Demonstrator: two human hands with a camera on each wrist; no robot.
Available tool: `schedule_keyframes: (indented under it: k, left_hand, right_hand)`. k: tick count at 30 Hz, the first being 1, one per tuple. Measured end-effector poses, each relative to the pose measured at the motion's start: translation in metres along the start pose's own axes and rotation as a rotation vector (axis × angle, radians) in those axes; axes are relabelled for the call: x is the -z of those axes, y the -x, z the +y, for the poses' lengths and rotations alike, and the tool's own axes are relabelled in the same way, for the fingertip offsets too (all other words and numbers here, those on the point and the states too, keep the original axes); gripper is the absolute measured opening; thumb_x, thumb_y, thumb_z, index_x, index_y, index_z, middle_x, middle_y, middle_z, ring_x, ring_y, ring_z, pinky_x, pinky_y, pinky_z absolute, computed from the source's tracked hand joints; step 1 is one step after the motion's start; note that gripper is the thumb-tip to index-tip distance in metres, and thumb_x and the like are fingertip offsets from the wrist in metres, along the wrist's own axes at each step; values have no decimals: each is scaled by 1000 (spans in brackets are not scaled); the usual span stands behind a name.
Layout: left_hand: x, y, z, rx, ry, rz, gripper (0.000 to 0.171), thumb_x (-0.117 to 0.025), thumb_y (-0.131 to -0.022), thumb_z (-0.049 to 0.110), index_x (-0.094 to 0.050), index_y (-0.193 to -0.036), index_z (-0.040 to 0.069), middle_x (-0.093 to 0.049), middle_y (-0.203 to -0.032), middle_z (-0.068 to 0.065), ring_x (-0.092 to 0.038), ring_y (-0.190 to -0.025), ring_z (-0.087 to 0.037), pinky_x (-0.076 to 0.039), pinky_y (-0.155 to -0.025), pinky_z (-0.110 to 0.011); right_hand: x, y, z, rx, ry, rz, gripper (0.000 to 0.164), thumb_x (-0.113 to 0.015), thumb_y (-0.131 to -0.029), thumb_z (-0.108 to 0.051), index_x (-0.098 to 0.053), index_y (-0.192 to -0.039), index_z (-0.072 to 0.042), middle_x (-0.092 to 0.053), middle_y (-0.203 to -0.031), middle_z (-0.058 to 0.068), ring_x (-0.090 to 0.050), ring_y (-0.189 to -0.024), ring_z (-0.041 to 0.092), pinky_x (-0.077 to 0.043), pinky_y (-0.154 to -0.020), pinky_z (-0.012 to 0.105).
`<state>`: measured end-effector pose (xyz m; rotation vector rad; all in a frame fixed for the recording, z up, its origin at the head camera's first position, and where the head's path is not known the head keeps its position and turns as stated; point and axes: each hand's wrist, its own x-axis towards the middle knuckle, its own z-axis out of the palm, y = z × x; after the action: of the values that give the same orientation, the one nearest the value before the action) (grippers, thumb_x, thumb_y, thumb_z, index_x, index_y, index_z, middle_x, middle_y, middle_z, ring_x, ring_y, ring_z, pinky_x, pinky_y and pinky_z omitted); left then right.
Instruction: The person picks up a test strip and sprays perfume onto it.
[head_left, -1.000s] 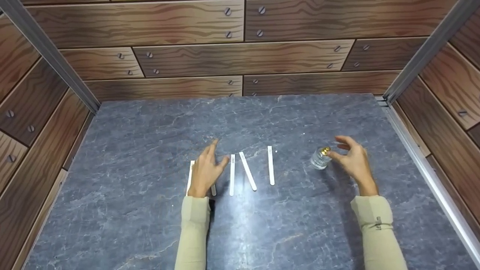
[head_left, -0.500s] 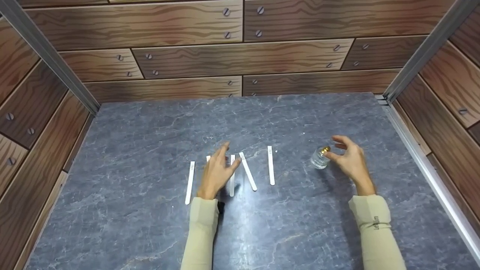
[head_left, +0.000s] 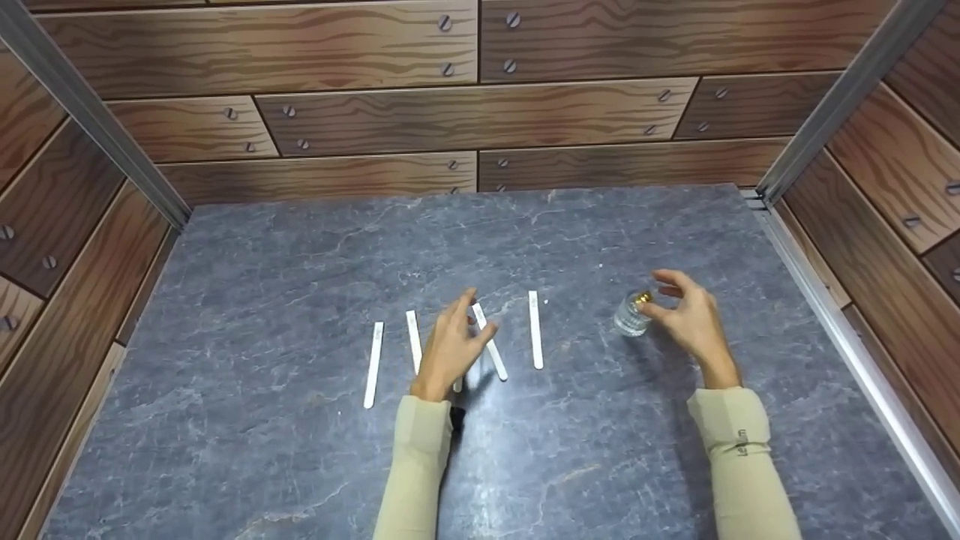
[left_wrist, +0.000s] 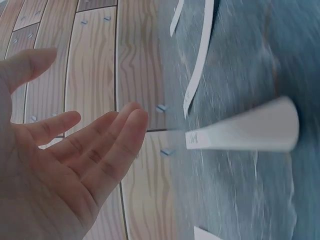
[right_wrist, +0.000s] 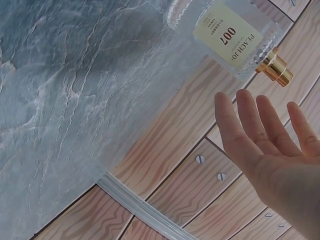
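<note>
Several narrow white paper strips lie in a loose row on the table, among them the leftmost strip (head_left: 373, 365) and the rightmost strip (head_left: 535, 330). My left hand (head_left: 450, 349), fingers relaxed and holding nothing, hovers over the middle of the row and partly hides two strips. The left wrist view shows its palm beside a strip (left_wrist: 250, 132) with small print at one end. To the right stands a clear glass perfume bottle (head_left: 631, 318) with a gold spray nozzle (right_wrist: 276, 69) and a label reading 007. My right hand (head_left: 694, 322) is beside the nozzle, its fingers loosely extended and apart from it.
The grey-blue marbled table (head_left: 300, 465) is bounded by wood-print panels (head_left: 360, 120) at the back and sides. A metal rail (head_left: 847, 360) runs along the right edge. Small white specks dot the surface near the rightmost strip.
My left hand has moved right along the row, uncovering the two leftmost strips and coming over the middle ones. My right hand stays by the bottle; the head view has shifted slightly.
</note>
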<state>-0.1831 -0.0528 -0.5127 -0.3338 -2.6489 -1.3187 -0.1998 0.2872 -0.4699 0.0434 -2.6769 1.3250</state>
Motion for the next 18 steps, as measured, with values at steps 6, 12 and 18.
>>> schedule_keyframes:
  k: [6, 12, 18]
  left_hand:
    - [-10, -2, 5, -16, 28, -15, 60, -70, -95, 21, -48, -145, -3, -63, -127, -25, -67, -96, -35, -57, -77, -46]
    - [-16, 1, 7, 3, 55, -32, 60, -69, -97, 21, -47, -147, -3, -62, -129, -25, -67, -98, -33, -57, -78, -46]
    - [-24, 2, 9, 24, 84, -41, 60, -69, -97, 21, -47, -146, -4, -62, -129, -25, -68, -96, -32, -56, -81, -45]
  right_hand:
    - [-2, 0, 0, -18, -12, -35, 59, -78, -87, -2, -51, -137, 12, -53, -139, 32, -52, -126, 48, -47, -99, 58]
    - [-5, 0, 1, -6, -14, -41, 60, -78, -86, -1, -51, -137, 13, -53, -139, 32, -53, -125, 48, -46, -99, 59]
    - [-5, 1, 1, -3, -7, -32, 60, -79, -86, -1, -51, -137, 13, -53, -139, 33, -53, -124, 48, -47, -98, 59]
